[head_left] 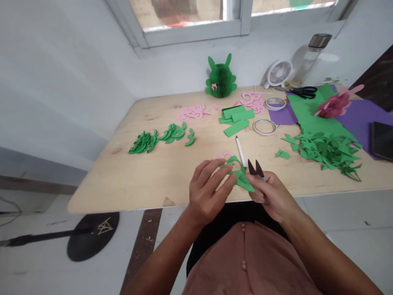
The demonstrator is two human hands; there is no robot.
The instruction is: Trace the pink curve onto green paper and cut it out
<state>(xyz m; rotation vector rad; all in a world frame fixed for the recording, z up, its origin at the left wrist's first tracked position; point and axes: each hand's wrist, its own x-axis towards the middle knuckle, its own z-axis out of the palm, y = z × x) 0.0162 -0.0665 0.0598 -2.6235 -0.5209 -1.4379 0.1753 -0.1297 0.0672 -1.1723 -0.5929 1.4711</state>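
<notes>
My right hand (pixel 273 196) is closed around small scissors (pixel 256 169), whose dark blades point away from me and stand slightly apart. Beside it, my left hand (pixel 207 190) hovers low over the table's front edge, fingers spread, with the fingertips at a piece of green paper (pixel 244 180). That paper has a curved cut-out and a pointed end close to my right fingers. Whether the left fingertips press on it I cannot tell. Just beyond lie a pink paper ring (pixel 227 155), partly hidden, and a white pen (pixel 241 150).
Green curved cut-outs (pixel 144 142) lie left, pink pieces (pixel 194 111) and green strips (pixel 236 116) centrally. Tape rolls (pixel 264 127), green scraps (pixel 328 149), black scissors (pixel 303 92) and a phone (pixel 382 139) are right. Behind stand a green paper figure (pixel 221 78), fan (pixel 279 73) and bottle (pixel 310 61).
</notes>
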